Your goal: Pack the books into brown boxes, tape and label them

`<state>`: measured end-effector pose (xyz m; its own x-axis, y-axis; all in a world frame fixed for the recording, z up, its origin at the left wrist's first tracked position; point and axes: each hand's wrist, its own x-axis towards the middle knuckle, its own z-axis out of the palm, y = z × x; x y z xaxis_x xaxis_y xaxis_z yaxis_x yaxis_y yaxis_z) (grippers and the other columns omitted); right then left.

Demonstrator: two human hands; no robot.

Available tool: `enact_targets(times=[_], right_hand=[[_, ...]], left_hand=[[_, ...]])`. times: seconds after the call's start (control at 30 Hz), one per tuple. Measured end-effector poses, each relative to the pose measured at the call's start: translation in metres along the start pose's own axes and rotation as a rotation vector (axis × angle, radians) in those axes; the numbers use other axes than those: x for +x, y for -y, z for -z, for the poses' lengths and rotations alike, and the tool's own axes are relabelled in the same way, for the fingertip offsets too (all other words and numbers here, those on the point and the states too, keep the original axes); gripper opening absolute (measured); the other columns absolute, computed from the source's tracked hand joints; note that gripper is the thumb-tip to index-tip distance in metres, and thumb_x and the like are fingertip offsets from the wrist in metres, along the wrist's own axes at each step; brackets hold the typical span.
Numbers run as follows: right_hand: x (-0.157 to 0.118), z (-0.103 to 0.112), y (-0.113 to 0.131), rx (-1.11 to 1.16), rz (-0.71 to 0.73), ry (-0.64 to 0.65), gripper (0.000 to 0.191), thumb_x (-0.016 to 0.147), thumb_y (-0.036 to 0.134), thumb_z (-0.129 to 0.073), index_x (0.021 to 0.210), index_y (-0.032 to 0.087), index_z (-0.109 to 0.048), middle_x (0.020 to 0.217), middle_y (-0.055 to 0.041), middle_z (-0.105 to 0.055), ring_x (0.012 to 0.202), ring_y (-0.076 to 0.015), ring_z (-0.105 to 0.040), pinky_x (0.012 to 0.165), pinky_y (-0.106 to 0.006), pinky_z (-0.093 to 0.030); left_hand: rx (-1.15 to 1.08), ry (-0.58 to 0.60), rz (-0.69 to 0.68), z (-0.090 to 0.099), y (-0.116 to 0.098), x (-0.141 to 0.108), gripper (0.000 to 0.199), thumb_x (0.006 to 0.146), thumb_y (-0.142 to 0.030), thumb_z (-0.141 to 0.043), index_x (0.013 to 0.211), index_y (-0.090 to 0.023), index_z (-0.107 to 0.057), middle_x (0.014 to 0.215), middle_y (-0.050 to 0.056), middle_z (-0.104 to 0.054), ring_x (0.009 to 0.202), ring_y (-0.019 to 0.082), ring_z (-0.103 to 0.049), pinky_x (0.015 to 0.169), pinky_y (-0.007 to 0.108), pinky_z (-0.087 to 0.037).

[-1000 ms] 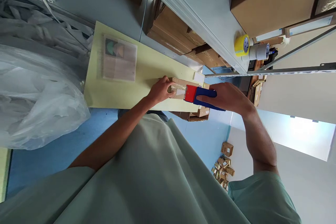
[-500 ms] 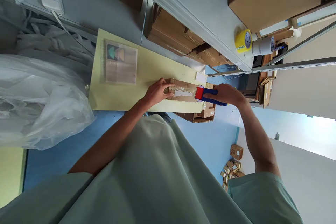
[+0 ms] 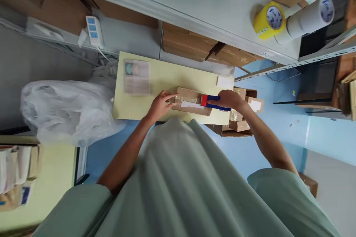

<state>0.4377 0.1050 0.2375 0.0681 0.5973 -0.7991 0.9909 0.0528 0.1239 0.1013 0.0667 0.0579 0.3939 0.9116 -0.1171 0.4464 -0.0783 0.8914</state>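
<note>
A long, narrow cardboard box [image 3: 191,109] lies on the pale yellow table [image 3: 164,77], with a white label strip and shiny clear tape on its upper side. At its left end, my left hand [image 3: 160,108] rests thumb and fingers against the cardboard, gripping that end loosely. My right hand [image 3: 229,100] is closed around the blue handle of a tape dispenser [image 3: 211,102]. The dispenser's red head is over the right part of the box. My fingers hide some of the handle, and the head covers the cardboard under it.
A clear-covered sheet [image 3: 137,81] and a white card [image 3: 224,81] lie on the table. An open carton [image 3: 241,127] of small boxes stands beyond its right end. Tape rolls [image 3: 269,20] sit on the grey shelf [image 3: 194,3]. Left are a plastic bag [image 3: 69,111] and a power strip [image 3: 94,31].
The tape dispenser has moved left along the box, from its right end onto its upper side. My left hand stays at the left end. The whole view has shifted.
</note>
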Motion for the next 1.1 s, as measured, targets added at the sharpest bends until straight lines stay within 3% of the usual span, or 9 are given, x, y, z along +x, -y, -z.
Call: enact_targets(times=[0.17,0.3,0.4,0.5,0.67,0.83,0.97,1.1], right_hand=[[0.020,-0.020,-0.017,0.028,0.003,-0.033,0.079,0.105,0.081,-0.056,0.117,0.008,-0.083,0.119,-0.0290,-0.082,0.114,-0.0395,-0.081,0.090,-0.039,-0.059],[0.031,-0.033,-0.034,0.086,0.011,-0.005,0.075,0.106,0.077,-0.057,0.122,0.008,-0.083,0.123,-0.0295,-0.082,0.116,-0.0397,-0.081,0.090,-0.039,-0.059],[0.033,-0.039,-0.040,0.112,0.030,-0.005,0.074,0.108,0.075,-0.057,0.129,0.009,-0.081,0.124,-0.0284,-0.082,0.119,-0.0404,-0.080,0.091,-0.040,-0.059],[0.031,-0.043,-0.040,0.135,0.049,-0.025,0.071,0.107,0.074,-0.058,0.131,0.010,-0.080,0.124,-0.0279,-0.082,0.120,-0.0404,-0.080,0.092,-0.040,-0.059],[0.023,-0.047,-0.034,0.178,0.037,-0.071,0.067,0.109,0.070,-0.060,0.133,0.011,-0.079,0.120,-0.0270,-0.083,0.117,-0.0399,-0.081,0.091,-0.039,-0.060],[0.017,-0.053,-0.033,0.217,0.042,-0.049,0.062,0.110,0.067,-0.059,0.131,0.012,-0.079,0.117,-0.0246,-0.084,0.116,-0.0378,-0.081,0.089,-0.036,-0.059],[0.022,-0.055,-0.021,0.264,0.067,-0.049,0.066,0.110,0.073,-0.055,0.127,0.014,-0.080,0.120,-0.0239,-0.083,0.118,-0.0372,-0.080,0.089,-0.036,-0.058],[0.029,-0.046,0.007,0.278,0.117,-0.052,0.062,0.109,0.070,-0.057,0.127,0.015,-0.080,0.122,-0.0225,-0.083,0.117,-0.0363,-0.080,0.089,-0.035,-0.058]], left_hand=[[-0.028,-0.115,0.103,-0.028,-0.012,-0.010,0.043,0.103,-0.038,-0.068,0.143,-0.025,-0.076,0.143,0.010,-0.076,0.117,0.025,-0.079,0.110,0.044,-0.067],[0.018,-0.246,0.126,-0.060,-0.032,0.009,0.045,0.107,-0.042,-0.064,0.146,-0.021,-0.073,0.152,0.013,-0.074,0.137,0.028,-0.073,0.120,0.044,-0.060],[0.077,-0.261,0.206,-0.076,-0.041,0.032,0.046,0.106,-0.045,-0.067,0.143,-0.019,-0.076,0.143,0.014,-0.079,0.126,0.029,-0.078,0.113,0.042,-0.061],[0.100,-0.279,0.313,-0.084,-0.041,0.049,0.036,0.107,-0.044,-0.066,0.124,-0.019,-0.085,0.121,0.012,-0.087,0.108,0.028,-0.082,0.102,0.039,-0.063],[0.004,-0.396,0.390,-0.092,-0.036,0.053,0.036,0.104,-0.051,-0.070,0.102,-0.020,-0.089,0.108,0.009,-0.089,0.101,0.028,-0.083,0.093,0.035,-0.062],[-0.104,-0.460,0.411,-0.098,-0.034,0.046,0.029,0.093,-0.048,-0.081,0.097,-0.021,-0.090,0.105,0.007,-0.089,0.101,0.029,-0.083,0.096,0.037,-0.064],[-0.035,-0.567,0.451,-0.082,-0.027,0.039,0.022,0.092,-0.040,-0.080,0.097,-0.021,-0.090,0.104,0.007,-0.089,0.099,0.030,-0.084,0.098,0.040,-0.064],[0.107,-0.558,0.503,-0.057,-0.020,0.028,0.023,0.094,-0.039,-0.075,0.097,-0.020,-0.088,0.097,0.008,-0.088,0.097,0.028,-0.082,0.094,0.036,-0.063]])
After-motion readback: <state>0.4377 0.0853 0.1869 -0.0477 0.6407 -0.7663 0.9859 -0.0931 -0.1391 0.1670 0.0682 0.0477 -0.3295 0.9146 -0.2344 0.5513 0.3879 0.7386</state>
